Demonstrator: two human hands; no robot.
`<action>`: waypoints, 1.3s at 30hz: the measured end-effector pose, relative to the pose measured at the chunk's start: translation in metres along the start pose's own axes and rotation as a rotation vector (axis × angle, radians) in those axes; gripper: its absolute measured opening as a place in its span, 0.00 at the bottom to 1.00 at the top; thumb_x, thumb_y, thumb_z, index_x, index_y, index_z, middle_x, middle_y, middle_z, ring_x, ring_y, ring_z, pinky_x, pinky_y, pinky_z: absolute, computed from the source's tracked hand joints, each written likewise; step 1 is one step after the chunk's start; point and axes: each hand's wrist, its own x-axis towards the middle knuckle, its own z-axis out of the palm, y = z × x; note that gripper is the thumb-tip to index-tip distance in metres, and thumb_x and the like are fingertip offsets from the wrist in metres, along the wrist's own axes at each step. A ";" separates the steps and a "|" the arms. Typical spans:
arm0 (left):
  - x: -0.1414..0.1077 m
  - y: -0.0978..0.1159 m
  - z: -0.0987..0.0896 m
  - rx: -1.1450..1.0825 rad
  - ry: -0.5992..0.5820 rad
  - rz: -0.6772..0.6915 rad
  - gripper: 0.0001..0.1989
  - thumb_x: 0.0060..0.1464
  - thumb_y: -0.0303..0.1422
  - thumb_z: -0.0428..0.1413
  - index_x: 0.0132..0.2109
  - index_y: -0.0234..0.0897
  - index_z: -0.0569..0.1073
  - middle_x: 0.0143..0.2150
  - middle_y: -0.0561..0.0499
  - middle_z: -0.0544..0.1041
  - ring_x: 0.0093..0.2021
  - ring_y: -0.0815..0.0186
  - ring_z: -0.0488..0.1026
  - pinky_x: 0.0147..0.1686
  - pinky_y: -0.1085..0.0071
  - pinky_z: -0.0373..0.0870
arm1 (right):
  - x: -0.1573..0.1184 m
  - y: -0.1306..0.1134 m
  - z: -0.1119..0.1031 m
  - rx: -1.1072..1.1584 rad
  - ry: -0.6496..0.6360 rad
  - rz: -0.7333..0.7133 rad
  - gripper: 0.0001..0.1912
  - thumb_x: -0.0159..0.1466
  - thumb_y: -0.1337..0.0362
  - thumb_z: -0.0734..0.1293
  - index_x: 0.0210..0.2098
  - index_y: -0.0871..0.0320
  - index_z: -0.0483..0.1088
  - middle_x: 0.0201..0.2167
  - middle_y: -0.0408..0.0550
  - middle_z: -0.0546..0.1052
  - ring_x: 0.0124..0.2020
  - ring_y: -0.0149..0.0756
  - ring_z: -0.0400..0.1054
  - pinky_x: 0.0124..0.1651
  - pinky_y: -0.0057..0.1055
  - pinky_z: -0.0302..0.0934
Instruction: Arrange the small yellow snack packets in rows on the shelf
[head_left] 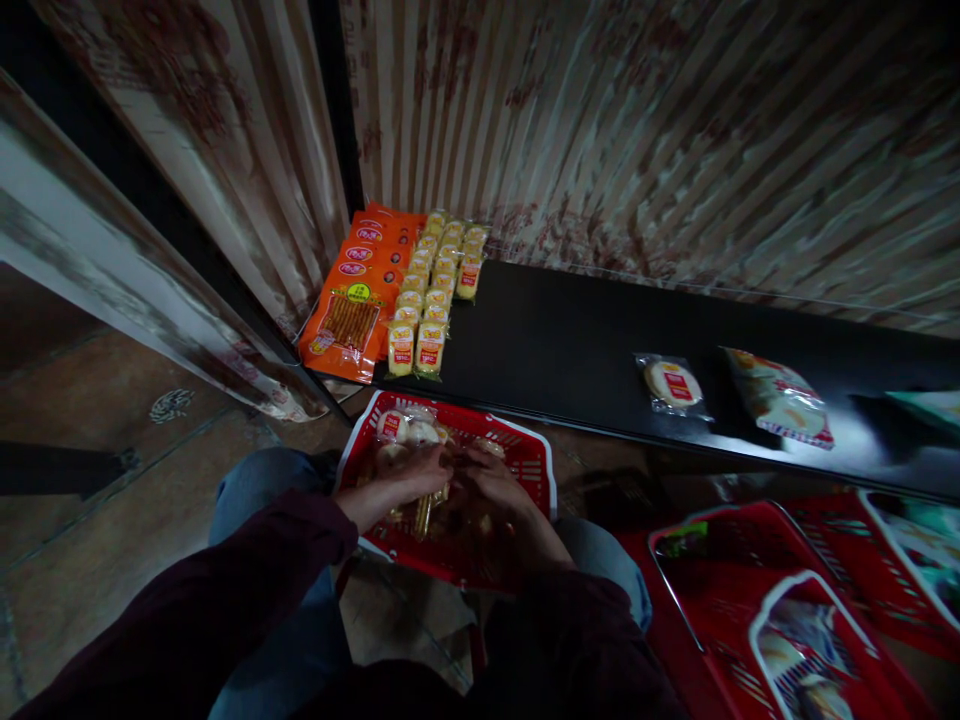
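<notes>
Both hands are inside a red basket (536, 455) with a white rim, which sits between the knees below the shelf edge. My left hand (420, 475) is bent over the wrapped snacks, its fingers curled inward. Close beside it, my right hand (495, 482) also has curled fingers, nearly meeting the left ones. What the fingertips hold is hidden and dim. Clear-wrapped round cakes (394, 427) lie at the basket's back left. A shiny yellowish wrapped snack (424, 515) shows just below my left hand.
On the black shelf (555, 320) stand rows of small yellow packs (431, 300) beside orange snack bags (349, 310). Farther right lie a wrapped round cake (673, 384) and a white bag (780, 395). More red baskets (720, 570) with packages stand at lower right.
</notes>
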 end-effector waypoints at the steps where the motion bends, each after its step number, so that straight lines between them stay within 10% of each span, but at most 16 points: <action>1: 0.001 -0.001 0.000 0.015 0.008 0.008 0.16 0.53 0.30 0.52 0.50 0.37 0.70 0.51 0.43 0.75 0.50 0.60 0.72 0.46 0.72 0.65 | 0.000 -0.001 0.000 0.031 -0.019 0.036 0.13 0.55 0.67 0.64 0.37 0.53 0.77 0.31 0.46 0.80 0.36 0.40 0.75 0.39 0.34 0.70; 11: 0.008 -0.009 0.001 0.085 0.032 0.005 0.20 0.49 0.30 0.55 0.51 0.37 0.69 0.53 0.45 0.74 0.51 0.60 0.72 0.47 0.71 0.66 | 0.003 -0.007 0.002 0.051 -0.107 0.053 0.20 0.53 0.71 0.61 0.43 0.58 0.75 0.42 0.47 0.79 0.44 0.38 0.73 0.50 0.35 0.66; 29: 0.022 -0.011 -0.006 -0.434 -0.036 -0.029 0.13 0.51 0.28 0.56 0.46 0.33 0.73 0.47 0.46 0.78 0.45 0.65 0.74 0.47 0.72 0.68 | 0.003 -0.012 -0.008 -0.070 -0.006 0.080 0.12 0.60 0.59 0.63 0.36 0.56 0.75 0.35 0.46 0.78 0.39 0.35 0.72 0.45 0.32 0.66; 39: 0.017 -0.003 -0.021 -0.774 0.038 -0.019 0.05 0.48 0.22 0.56 0.31 0.32 0.76 0.33 0.49 0.79 0.34 0.69 0.74 0.41 0.73 0.70 | -0.019 -0.040 -0.002 0.605 0.018 0.235 0.15 0.52 0.64 0.66 0.40 0.54 0.74 0.51 0.48 0.74 0.45 0.40 0.72 0.35 0.31 0.72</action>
